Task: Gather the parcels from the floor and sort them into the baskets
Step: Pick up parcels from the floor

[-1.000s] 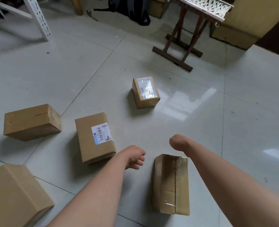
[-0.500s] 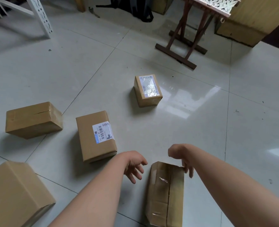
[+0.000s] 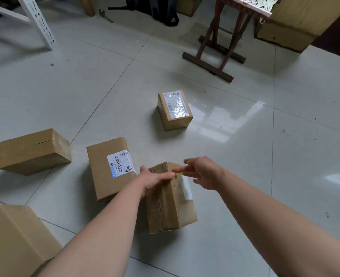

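A brown taped parcel (image 3: 171,206) stands tipped up on the floor right in front of me. My left hand (image 3: 155,180) grips its upper left edge, thumb across the top. My right hand (image 3: 203,174) hovers at the upper right corner with fingers spread, the fingertips just touching the top edge. Other parcels lie around: a box with a white label (image 3: 110,168) just left of my left hand, a small box with a shiny label (image 3: 175,109) farther ahead, a plain box (image 3: 33,151) at the left, and a large box (image 3: 15,240) at the bottom left. No basket shows.
A dark wooden stand (image 3: 219,43) with a woven top is ahead on the right. A white perforated rack leg (image 3: 39,23) stands at the far left, a black bag (image 3: 161,9) at the back, and a yellowish cabinet (image 3: 293,23) at the top right. The floor is glossy grey tile.
The taped parcel lay flat on the floor; it has been tipped up onto its end. My left hand closed on its edge, and my right hand moved from its far end to its top corner.
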`<state>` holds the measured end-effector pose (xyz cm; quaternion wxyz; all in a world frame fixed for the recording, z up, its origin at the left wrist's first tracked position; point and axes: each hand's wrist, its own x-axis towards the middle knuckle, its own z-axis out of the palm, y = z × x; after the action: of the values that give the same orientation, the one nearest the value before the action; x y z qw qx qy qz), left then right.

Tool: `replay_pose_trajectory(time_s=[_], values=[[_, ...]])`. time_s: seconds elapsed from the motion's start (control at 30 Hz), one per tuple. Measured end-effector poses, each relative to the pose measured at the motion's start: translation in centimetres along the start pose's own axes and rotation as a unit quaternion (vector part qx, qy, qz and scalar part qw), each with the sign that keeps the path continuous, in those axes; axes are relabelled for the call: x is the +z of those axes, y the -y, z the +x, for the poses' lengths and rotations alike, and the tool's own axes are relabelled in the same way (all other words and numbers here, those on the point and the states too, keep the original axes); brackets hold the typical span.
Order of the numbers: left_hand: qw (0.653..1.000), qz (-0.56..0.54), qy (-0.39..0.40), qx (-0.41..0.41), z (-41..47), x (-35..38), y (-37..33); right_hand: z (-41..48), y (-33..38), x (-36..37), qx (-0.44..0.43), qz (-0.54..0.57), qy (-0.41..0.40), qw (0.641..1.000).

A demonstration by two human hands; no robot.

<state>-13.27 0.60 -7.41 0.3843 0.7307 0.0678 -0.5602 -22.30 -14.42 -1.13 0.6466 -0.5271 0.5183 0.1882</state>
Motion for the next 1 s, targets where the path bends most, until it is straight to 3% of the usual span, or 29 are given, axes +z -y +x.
replay_pose_trajectory(time_s=[0.17,0.33,0.43,0.53,0.6,0.67,0.83,0.93,1.0], values=[[0.999,0.022,-0.03,0.016,-0.5,-0.3,-0.5,0.4,0.3,0.5,0.0,0.031,0.017,0.999],[0.967,-0.249,0.002,0.049,-1.1,-1.5,-2.7,1.0,0.5,-0.4,-0.027,-0.01,-0.042,0.999],[0.985,-0.162,-0.04,0.05,-1.1,-1.1,-2.3,1.6,0.0,-1.6,-0.01,-0.102,-0.1,0.99],[0.994,-0.106,0.002,0.023,-0.6,0.0,-1.2,1.8,-0.7,-1.1,0.012,-0.17,-0.033,0.985],[0.994,-0.103,0.035,0.026,-0.7,0.7,-1.5,2.1,-1.1,-0.3,0.018,-0.158,-0.024,0.987],[0.995,-0.075,0.042,0.043,-0.8,0.9,-2.1,3.4,-1.5,-0.2,0.009,-0.142,-0.057,0.988],[0.995,-0.033,0.082,0.046,-0.3,1.1,-2.1,4.0,-1.8,0.0,0.028,-0.259,-0.18,0.948],[0.994,-0.042,0.091,0.048,0.2,1.2,-2.2,4.7,-1.9,0.3,0.025,-0.277,-0.211,0.937],[0.995,-0.066,0.051,0.048,0.7,1.1,-2.0,5.4,-1.2,-0.1,0.002,-0.224,-0.202,0.954]])
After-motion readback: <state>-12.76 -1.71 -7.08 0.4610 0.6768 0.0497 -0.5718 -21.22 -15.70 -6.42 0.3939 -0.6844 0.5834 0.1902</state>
